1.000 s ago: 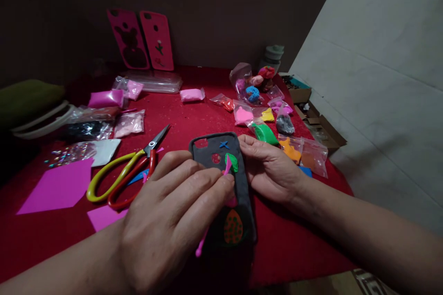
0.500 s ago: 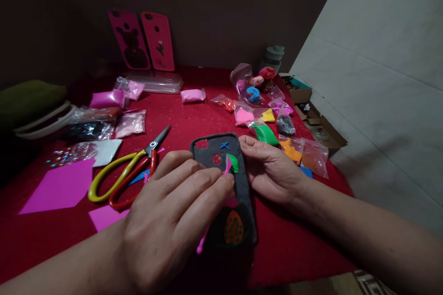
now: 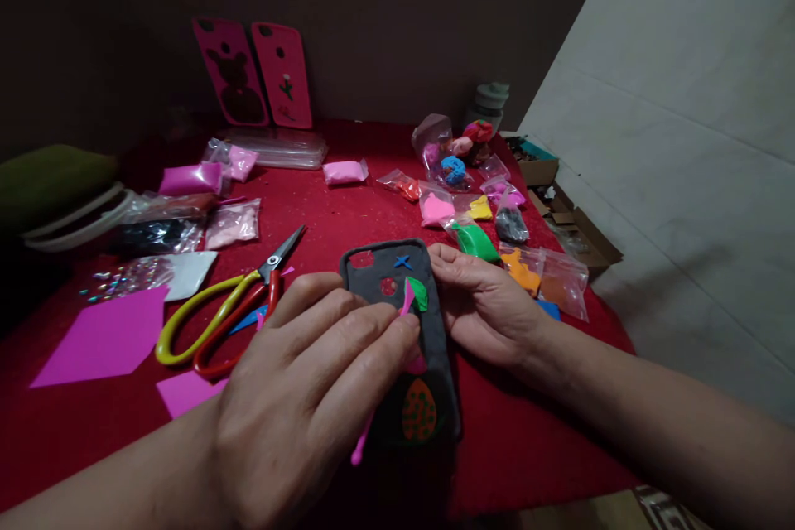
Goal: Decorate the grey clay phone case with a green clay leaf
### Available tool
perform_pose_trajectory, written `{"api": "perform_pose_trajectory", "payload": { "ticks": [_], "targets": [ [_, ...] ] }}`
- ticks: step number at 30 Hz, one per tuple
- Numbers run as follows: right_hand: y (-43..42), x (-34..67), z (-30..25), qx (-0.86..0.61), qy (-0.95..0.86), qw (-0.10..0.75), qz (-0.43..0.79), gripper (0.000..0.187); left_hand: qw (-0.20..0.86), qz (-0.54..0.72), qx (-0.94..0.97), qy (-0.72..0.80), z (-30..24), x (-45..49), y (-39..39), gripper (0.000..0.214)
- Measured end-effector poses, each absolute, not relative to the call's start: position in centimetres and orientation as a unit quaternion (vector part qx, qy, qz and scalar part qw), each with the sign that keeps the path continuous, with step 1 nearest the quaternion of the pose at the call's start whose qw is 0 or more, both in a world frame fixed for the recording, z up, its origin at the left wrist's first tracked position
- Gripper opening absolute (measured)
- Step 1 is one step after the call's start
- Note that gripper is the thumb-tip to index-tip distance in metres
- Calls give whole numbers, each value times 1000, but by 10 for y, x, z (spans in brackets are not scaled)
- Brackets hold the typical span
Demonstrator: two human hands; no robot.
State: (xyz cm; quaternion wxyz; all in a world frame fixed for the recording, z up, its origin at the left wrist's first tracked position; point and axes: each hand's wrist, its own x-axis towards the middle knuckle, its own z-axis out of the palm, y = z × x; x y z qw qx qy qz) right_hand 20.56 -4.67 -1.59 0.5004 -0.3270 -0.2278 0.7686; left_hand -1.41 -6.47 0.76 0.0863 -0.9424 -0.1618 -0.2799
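A dark grey phone case [image 3: 436, 356] lies in front of me, its far end tilted slightly left. My right hand [image 3: 490, 306] grips its right edge, fingers partly underneath. Pinched in my left hand [image 3: 310, 397] is a pink modelling tool [image 3: 408, 296]; its flat tip touches a green leaf-shaped clay piece [image 3: 420, 295] on the case, and its knobbed end sticks out below my hand. Above the leaf sits a blue clay cross [image 3: 402, 262]. Near the bottom is an orange oval with dark green dots [image 3: 420, 410]. Something pink on the case is partly hidden by my left fingers.
Scissors [image 3: 272, 262] with yellow and red handles lie left of my left hand, beside magenta paper [image 3: 99, 339]. Bagged clay, including a green pack [image 3: 475, 242], lies beyond my right hand. Two decorated pink cases [image 3: 282, 74] lean on the back wall.
Almost nothing differs. The tool's tip has shifted very slightly against the green leaf; both hands keep their grip, and the view has moved a touch.
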Motion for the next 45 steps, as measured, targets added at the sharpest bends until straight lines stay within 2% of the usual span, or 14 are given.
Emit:
{"api": "perform_pose_trajectory", "payload": {
  "ticks": [36,45],
  "targets": [
    [-47,206,-15,-320,-228,502,770,20,82,-292,-937,-175,9,-10,-68,30],
    [-47,205,-15,-336,-227,512,757,22,60,-291,-933,-203,8,-9,-79,36]
  ]
}}
